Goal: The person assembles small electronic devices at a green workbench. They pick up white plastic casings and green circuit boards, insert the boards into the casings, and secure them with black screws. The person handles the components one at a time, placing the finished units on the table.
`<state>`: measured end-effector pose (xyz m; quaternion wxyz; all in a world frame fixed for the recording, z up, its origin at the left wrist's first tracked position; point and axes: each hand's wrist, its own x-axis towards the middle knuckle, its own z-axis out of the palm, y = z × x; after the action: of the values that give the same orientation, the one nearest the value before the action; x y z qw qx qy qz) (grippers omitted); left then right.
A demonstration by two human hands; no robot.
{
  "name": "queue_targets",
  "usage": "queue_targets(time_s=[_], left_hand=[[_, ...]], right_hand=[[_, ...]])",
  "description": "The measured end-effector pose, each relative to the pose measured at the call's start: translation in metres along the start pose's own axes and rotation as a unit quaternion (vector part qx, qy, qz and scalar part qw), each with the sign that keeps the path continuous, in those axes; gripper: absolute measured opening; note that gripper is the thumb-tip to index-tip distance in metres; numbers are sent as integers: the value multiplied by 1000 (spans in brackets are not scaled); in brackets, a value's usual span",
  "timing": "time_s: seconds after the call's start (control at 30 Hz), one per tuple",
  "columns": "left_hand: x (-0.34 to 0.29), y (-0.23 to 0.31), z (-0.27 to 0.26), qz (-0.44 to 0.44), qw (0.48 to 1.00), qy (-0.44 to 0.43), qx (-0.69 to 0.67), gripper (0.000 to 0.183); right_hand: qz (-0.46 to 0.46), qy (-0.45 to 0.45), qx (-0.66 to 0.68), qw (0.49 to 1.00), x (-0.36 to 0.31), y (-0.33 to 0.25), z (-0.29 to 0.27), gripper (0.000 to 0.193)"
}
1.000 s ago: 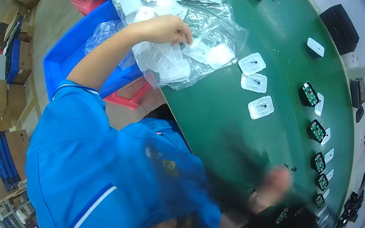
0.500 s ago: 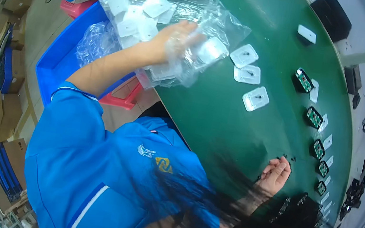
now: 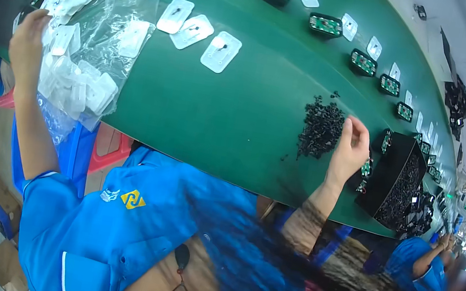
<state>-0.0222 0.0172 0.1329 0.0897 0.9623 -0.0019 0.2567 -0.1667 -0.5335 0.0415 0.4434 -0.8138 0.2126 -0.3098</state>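
Observation:
My left hand [image 3: 27,43] is at the left edge of a clear plastic bag [image 3: 145,4]. Its fingers are bent and drawn together; what they hold, if anything, is hidden. White plastic plates [image 3: 94,88] lie in heaps in and on the bag. Three more plates [image 3: 221,52] rest on the green table to the right of it, each with a small dark piece on top. My right hand [image 3: 352,150] hovers by the right side of a pile of small black parts [image 3: 320,126]. Thumb and fingers are closed together there, and anything between them is too small to make out.
Black housings with green circuit boards [image 3: 325,25] stand in a curved row along the table [image 3: 220,112], white plates beside them. A black box [image 3: 390,184] of small black parts stands at right. A blue bin [image 3: 79,160] is below the bag. Other people sit at both sides.
My view has swung to the right, showing the black pile and box. My left hand has moved from the middle of the bag to its left edge. The right fingers remain closed.

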Motion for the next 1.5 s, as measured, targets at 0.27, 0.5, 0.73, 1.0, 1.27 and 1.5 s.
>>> queue_targets(time_s=[0.27, 0.5, 0.73, 1.0, 1.27, 1.5], left_hand=[[-64, 160, -14, 61, 832, -202, -512, 15], [-141, 208, 16, 52, 524, -627, -575, 15], [-114, 214, 26, 48, 745, -467, -474, 12], [-105, 263, 46, 128, 794, -218, -553, 31], [-114, 261, 52, 266, 836, -138, -460, 24], [-113, 262, 39, 7, 683, -365, -633, 13]], right_hand=[[-110, -139, -270, 947, 50, 0, 18, 12], [-155, -131, -273, 941, 52, 3, 22, 8], [-59, -101, -89, 989, 29, -24, 21, 10], [-11, -305, 199, 931, -35, -98, 43, 8], [-28, -336, 104, 936, -44, -111, 47, 8], [-64, -287, 145, 945, -52, -106, 51, 8]])
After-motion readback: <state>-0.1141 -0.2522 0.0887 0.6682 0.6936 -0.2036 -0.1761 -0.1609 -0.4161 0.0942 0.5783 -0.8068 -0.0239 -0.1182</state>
